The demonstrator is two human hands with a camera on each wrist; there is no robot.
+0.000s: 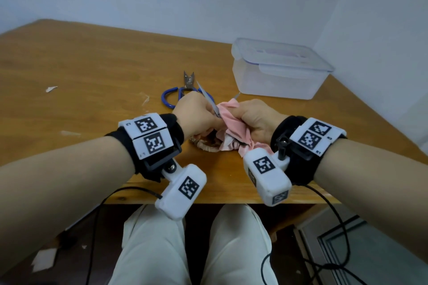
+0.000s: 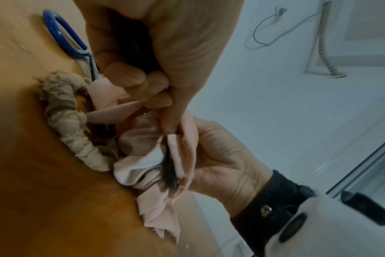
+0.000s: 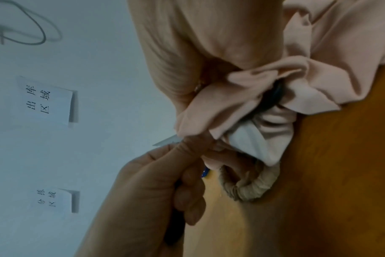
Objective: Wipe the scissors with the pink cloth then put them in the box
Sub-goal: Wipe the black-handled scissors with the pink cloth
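My left hand (image 1: 199, 113) grips a pair of scissors near the pivot, blades spread. One steel blade (image 1: 209, 99) sticks up past my knuckles. The other blade is wrapped in the pink cloth (image 1: 231, 122), with only its tip (image 1: 236, 95) poking out. My right hand (image 1: 254, 118) is closed round the bunched cloth and that blade. A beige-wrapped handle loop (image 2: 64, 111) rests on the table under the hands. In the right wrist view the cloth (image 3: 330, 60) spills from my fist and the blade tip (image 3: 167, 141) shows. The clear plastic box (image 1: 278, 76) stands at the back right with its lid on.
A second pair of scissors with blue handles (image 1: 169, 99) lies on the wooden table (image 1: 92, 65) just behind my left hand. Small white scraps (image 1: 51, 88) lie at the left. A wall runs behind the table, whose front edge is close to my lap.
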